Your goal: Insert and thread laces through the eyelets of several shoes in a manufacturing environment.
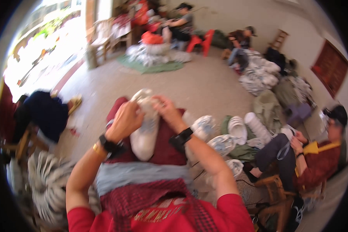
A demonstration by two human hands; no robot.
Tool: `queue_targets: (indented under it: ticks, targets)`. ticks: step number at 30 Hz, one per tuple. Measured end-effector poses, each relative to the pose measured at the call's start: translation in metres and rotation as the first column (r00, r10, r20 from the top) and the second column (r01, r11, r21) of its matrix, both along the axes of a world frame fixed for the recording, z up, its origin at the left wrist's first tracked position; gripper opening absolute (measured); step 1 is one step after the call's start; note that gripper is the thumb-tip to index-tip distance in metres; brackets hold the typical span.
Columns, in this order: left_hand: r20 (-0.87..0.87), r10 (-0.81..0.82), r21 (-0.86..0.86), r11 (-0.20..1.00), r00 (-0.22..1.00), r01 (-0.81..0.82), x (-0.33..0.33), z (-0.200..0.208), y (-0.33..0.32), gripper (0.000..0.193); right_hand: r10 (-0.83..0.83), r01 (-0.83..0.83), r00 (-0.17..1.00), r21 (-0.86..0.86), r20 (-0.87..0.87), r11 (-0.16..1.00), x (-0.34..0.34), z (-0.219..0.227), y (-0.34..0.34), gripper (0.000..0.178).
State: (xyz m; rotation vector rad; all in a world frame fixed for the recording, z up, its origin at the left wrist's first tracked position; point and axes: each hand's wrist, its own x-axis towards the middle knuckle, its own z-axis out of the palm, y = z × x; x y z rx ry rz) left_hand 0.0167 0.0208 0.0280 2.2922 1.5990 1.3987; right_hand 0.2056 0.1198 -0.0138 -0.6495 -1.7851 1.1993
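A white shoe [144, 142] lies on my lap, its toe toward me and its heel loop pointing away. Over its left side, my left hand [127, 120] is closed, fingertips bent in at the lacing area. From the right, my right hand [169, 111] reaches the shoe near its opening, with thumb and fingers pinched together at the upper edge. Any lace between the fingers is too small and blurred to make out. Black bands are on both wrists.
More white shoes [203, 127] lie to my right. Bundled pale shoes [46, 185] are at my lower left. On the right a co-worker [317, 154] sits handling a shoe. Farther back, people sit by heaps of white shoes [259, 71] and a red chair [201, 42].
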Motion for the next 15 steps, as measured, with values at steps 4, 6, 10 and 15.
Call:
queue_targets:
  ticks: [4,6,10,15]
  targets:
    - [-0.040,-0.033,-0.109,0.994,0.999,0.028,-0.007,-0.007,0.003,0.014,0.015,-0.025,0.993,-0.091,-0.114,0.996,0.002,-0.003,0.003,0.032]
    - [-0.046,-0.013,-0.121,0.993,0.999,0.007,-0.008,-0.007,-0.001,0.013,0.042,-0.050,0.995,-0.096,-0.087,0.994,-0.003,0.006,-0.003,0.028]
    - [-0.178,0.036,-0.209,0.975,0.983,-0.074,0.002,-0.006,-0.009,0.013,0.068,-0.079,0.992,-0.104,-0.108,0.991,-0.004,0.005,-0.006,0.028]
    - [-0.072,0.027,-0.112,0.993,0.997,-0.035,0.011,-0.017,-0.010,0.013,0.034,-0.045,0.995,-0.115,-0.093,0.992,-0.005,0.009,-0.013,0.030]
